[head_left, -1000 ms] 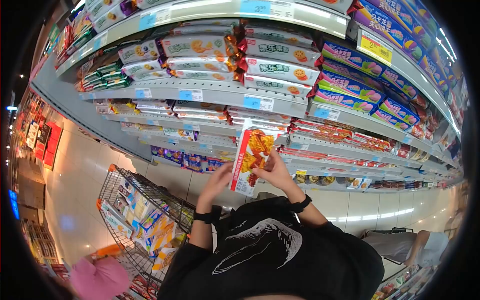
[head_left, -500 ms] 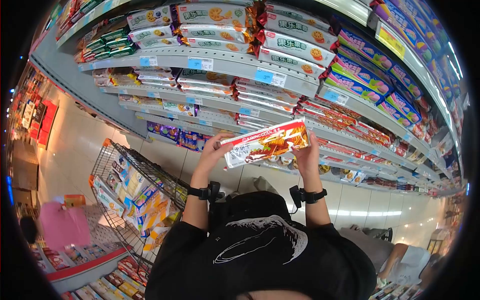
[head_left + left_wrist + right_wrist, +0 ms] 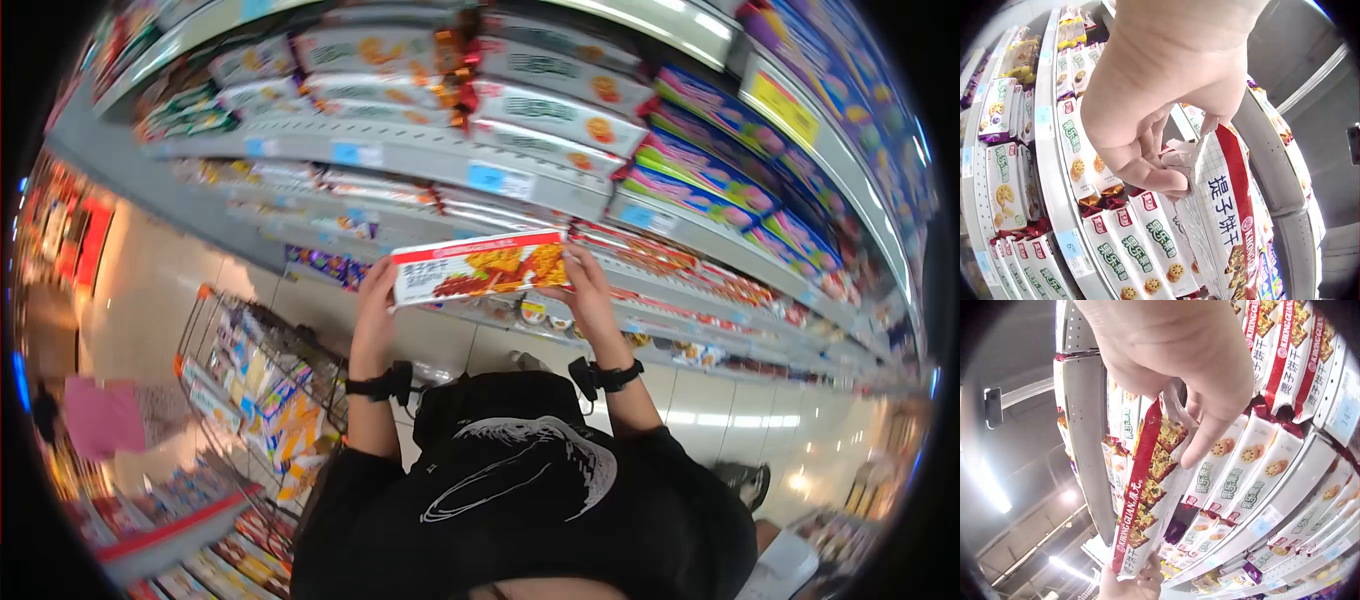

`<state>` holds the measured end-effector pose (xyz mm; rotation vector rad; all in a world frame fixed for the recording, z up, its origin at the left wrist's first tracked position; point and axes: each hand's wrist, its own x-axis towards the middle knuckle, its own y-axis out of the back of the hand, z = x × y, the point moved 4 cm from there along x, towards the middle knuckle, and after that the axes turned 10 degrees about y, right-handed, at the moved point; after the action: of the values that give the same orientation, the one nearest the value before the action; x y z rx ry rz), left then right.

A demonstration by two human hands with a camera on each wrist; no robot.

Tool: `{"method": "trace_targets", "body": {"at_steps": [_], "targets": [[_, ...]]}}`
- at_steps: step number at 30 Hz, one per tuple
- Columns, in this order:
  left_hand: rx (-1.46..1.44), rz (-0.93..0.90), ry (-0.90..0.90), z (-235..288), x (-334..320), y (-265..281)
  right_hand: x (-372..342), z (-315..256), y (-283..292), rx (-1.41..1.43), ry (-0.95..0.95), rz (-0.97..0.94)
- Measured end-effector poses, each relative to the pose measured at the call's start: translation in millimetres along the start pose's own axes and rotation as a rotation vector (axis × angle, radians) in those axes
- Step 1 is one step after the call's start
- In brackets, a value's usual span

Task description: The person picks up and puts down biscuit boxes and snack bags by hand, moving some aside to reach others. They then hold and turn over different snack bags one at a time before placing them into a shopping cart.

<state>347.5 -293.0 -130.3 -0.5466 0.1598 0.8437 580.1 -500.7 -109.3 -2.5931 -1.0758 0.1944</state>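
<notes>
In the head view a long white and red packet of biscuits [image 3: 480, 268] lies almost level in front of the chest, its printed face up. My left hand [image 3: 376, 288] grips its left end, thumb and fingers at the crimped wrapper, as the left wrist view shows the packet [image 3: 1225, 212] from close by. At the other end my right hand [image 3: 588, 285] pinches the wrapper. Seen from the right wrist, the packet [image 3: 1147, 494] stretches from the right hand's fingers down to the left hand [image 3: 1135, 582] at its far end.
Shelves of biscuit packets [image 3: 560, 105] and blue boxes [image 3: 705, 165] rise ahead, with price tags [image 3: 500, 180] along their edges. A wire shopping cart [image 3: 215, 330] full of packets stands at left. Behind it is a person in pink [image 3: 104, 415]. A low display [image 3: 190, 530] lies lower left.
The packet has turned from upright to lying sideways, then levelled and shifted left in the head view. The left hand has gone from its side to one end, the right hand to the other.
</notes>
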Motion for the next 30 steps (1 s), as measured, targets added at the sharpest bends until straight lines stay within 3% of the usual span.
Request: {"method": "trace_targets", "body": {"at_steps": [5,8,11,12,14,15,17,23,24,30], "targets": [[0.108,-0.146,0.036,-25,12,-35,-28,-11,50,0.04,0.037,0.178],[0.221,-0.139,0.111,-52,18,-65,-62,-9,93,0.014,0.121,0.362],[0.224,-0.402,0.273,-71,10,-118,-100,-18,136,0.022,0.19,0.489],[0.229,-0.415,0.287,-81,7,-133,-112,-30,148,0.013,0.195,0.561],[0.253,-0.716,0.184,-93,2,-179,-128,-48,180,0.018,0.221,0.654],[0.255,-0.722,0.175,-100,-1,-200,-134,-55,200,0.034,0.234,0.678],[0.481,-0.814,-0.078,-110,-14,-245,-140,-72,240,-0.001,0.271,0.696],[0.824,-0.735,-0.291,-136,-21,-361,-128,-129,345,-0.024,0.31,0.661],[0.758,-0.699,-0.386,-141,-21,-380,-124,-139,360,-0.051,0.304,0.677],[0.747,-0.532,-0.441,-176,-4,-443,-103,-171,418,-0.174,0.361,0.709]]}}
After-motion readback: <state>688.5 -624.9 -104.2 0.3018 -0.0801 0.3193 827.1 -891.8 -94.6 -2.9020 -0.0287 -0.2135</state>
